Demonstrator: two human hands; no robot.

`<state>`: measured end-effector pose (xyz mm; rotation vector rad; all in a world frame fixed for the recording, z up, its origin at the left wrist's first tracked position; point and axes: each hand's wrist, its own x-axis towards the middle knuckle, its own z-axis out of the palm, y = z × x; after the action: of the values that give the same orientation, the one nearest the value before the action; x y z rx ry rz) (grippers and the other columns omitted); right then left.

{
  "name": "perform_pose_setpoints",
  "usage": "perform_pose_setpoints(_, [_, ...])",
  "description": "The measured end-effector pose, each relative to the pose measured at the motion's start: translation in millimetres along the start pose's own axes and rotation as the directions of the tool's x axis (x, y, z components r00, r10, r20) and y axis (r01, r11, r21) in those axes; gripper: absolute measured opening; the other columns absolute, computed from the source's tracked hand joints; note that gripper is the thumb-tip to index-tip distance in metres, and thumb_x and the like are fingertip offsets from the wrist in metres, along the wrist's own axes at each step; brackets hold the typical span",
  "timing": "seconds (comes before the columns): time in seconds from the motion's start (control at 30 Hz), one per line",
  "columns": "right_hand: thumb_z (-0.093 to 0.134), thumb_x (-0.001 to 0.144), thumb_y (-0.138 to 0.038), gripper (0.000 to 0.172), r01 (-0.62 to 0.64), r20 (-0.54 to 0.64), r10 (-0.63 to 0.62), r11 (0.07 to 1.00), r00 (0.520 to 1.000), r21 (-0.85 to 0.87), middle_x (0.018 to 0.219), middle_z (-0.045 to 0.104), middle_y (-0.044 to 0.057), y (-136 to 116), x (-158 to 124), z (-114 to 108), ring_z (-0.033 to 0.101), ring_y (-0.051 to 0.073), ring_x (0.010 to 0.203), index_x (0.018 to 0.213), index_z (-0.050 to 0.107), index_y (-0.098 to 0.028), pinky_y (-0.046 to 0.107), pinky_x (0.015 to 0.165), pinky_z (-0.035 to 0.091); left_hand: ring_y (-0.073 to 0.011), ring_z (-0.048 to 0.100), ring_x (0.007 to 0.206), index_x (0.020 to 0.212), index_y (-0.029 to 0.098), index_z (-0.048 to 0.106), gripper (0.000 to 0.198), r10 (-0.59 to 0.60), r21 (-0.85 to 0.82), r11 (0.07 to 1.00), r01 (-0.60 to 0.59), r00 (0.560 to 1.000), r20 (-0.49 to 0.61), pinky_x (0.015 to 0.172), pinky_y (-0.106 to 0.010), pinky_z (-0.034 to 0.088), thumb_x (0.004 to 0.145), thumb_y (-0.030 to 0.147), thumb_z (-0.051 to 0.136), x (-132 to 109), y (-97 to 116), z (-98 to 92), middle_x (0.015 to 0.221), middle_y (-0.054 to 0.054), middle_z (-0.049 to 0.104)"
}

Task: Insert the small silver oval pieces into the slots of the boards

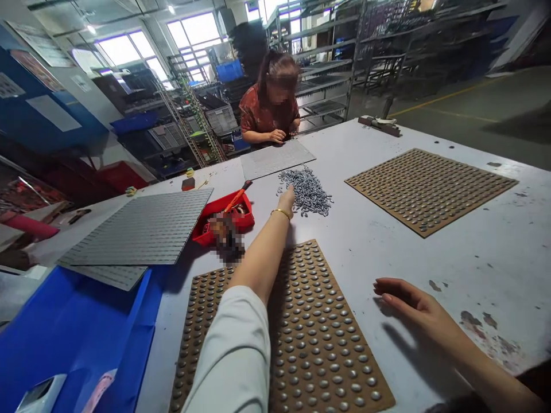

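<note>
My left hand point(286, 201), at the end of a white-sleeved arm with a gold bracelet, reaches to the near-left edge of a pile of small grey oval metal pieces point(312, 192). Its fingers are mostly hidden, so any pieces in its grasp do not show. Beneath that arm lies a brown board point(301, 357) with rows of shiny oval domed pieces. To the right of this board, my right hand point(408, 301) hovers low over the white table, fingers extended and slightly bent, thumb apart, holding nothing visible.
A second studded board point(430, 192) lies far right. Left are a red tray point(247, 215) with an orange-handled tool point(236, 198), grey ridged sheets point(142, 226) and a blue bin point(99, 338). Across the table, a person point(271, 103) bends over a pale sheet point(279, 159).
</note>
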<state>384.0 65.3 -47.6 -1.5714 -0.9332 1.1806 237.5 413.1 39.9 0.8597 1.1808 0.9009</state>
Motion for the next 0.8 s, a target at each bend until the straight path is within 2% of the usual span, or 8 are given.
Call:
perform_pose_setpoints(0.1, [0.068,0.078,-0.05,0.043,-0.059,0.019,0.058,0.995,0.998,0.082,0.128,0.061,0.008,5.6,-23.1,1.1,0.056,0.029,0.12,0.114,0.063,-0.028,0.043,0.103,0.046,-0.0218,0.06,0.101,0.118,0.016,0.057,0.034,0.033,0.159,0.987,-0.035,0.999,0.018,0.084,-0.043,0.052,0.089,0.034,0.057,-33.0,3.1,-33.4,0.119,-0.009,0.059])
perform_pose_setpoints(0.17, [0.069,0.078,-0.049,0.044,-0.089,0.054,0.082,0.986,0.995,0.144,0.131,0.059,0.008,10.4,-35.7,4.0,0.053,0.029,0.123,0.117,0.062,-0.028,0.044,0.106,0.042,-0.0195,0.061,0.094,0.111,0.015,0.06,0.029,0.054,0.25,0.966,-0.061,0.998,0.035,0.08,-0.04,0.052,0.087,0.032,0.06,-65.9,2.3,-74.2,0.111,-0.008,0.062])
perform_pose_setpoints(0.23, [0.07,0.077,-0.048,0.047,-0.119,0.089,0.104,0.976,0.991,0.185,0.134,0.057,0.008,14.6,-46.7,7.1,0.051,0.03,0.126,0.119,0.061,-0.028,0.045,0.108,0.04,-0.0178,0.062,0.087,0.101,0.016,0.065,0.026,0.072,0.322,0.944,-0.072,0.997,0.012,0.075,-0.032,0.051,0.079,0.028,0.069,-105.5,0.3,-127.5,0.1,-0.007,0.066])
perform_pose_setpoints(0.4, [0.075,0.067,-0.053,0.059,-0.193,0.096,0.182,0.973,0.979,0.124,0.138,0.053,0.011,16.0,-67.8,14.3,0.05,0.034,0.126,0.118,0.062,-0.027,0.046,0.107,0.041,-0.0173,0.06,0.086,0.099,0.016,0.065,0.027,0.13,0.433,0.902,-0.006,0.958,-0.256,0.066,-0.025,0.047,0.076,0.029,0.069,-205.4,-13.6,-271.6,0.095,-0.007,0.066])
perform_pose_setpoints(0.5, [0.075,0.068,-0.052,0.061,-0.232,0.114,0.223,0.97,0.968,0.075,0.138,0.053,0.01,11.1,-73.5,18.8,0.05,0.033,0.127,0.121,0.059,-0.027,0.044,0.105,0.044,-0.0171,0.06,0.089,0.104,0.014,0.061,0.026,0.122,0.456,0.884,0.102,0.892,-0.436,0.069,-0.028,0.049,0.082,0.028,0.065,-239.1,-31.8,-331.6,0.103,-0.008,0.063])
perform_pose_setpoints(0.57, [0.073,0.071,-0.049,0.058,-0.246,0.115,0.238,0.968,0.964,0.053,0.138,0.053,0.009,7.6,-74.6,22.0,0.049,0.032,0.127,0.122,0.057,-0.028,0.041,0.101,0.05,-0.0184,0.06,0.091,0.109,0.015,0.059,0.027,0.102,0.46,0.873,0.16,0.863,-0.495,0.075,-0.035,0.052,0.086,0.03,0.06,-245.1,-44.7,-354.8,0.11,-0.008,0.061])
perform_pose_setpoints(0.63, [0.073,0.072,-0.046,0.054,-0.251,0.085,0.248,0.968,0.965,0.026,0.136,0.054,0.009,5.1,-75.2,25.0,0.05,0.031,0.126,0.12,0.057,-0.028,0.037,0.092,0.056,-0.0198,0.061,0.095,0.114,0.015,0.058,0.031,0.072,0.456,0.868,0.195,0.86,-0.505,0.079,-0.04,0.053,0.089,0.033,0.058,-240.9,-55.1,-366.2,0.114,-0.008,0.06])
perform_pose_setpoints(0.8, [0.074,0.073,-0.04,0.05,-0.285,0.051,0.282,0.958,0.958,0.043,0.133,0.056,0.01,0.3,-83.2,33.0,0.052,0.029,0.123,0.118,0.057,-0.027,0.03,0.076,0.061,-0.021,0.061,0.098,0.119,0.016,0.056,0.035,0.021,0.443,0.872,0.21,0.887,-0.462,0.081,-0.041,0.053,0.089,0.035,0.056,-217.4,-65.0,-363.4,0.118,-0.009,0.059])
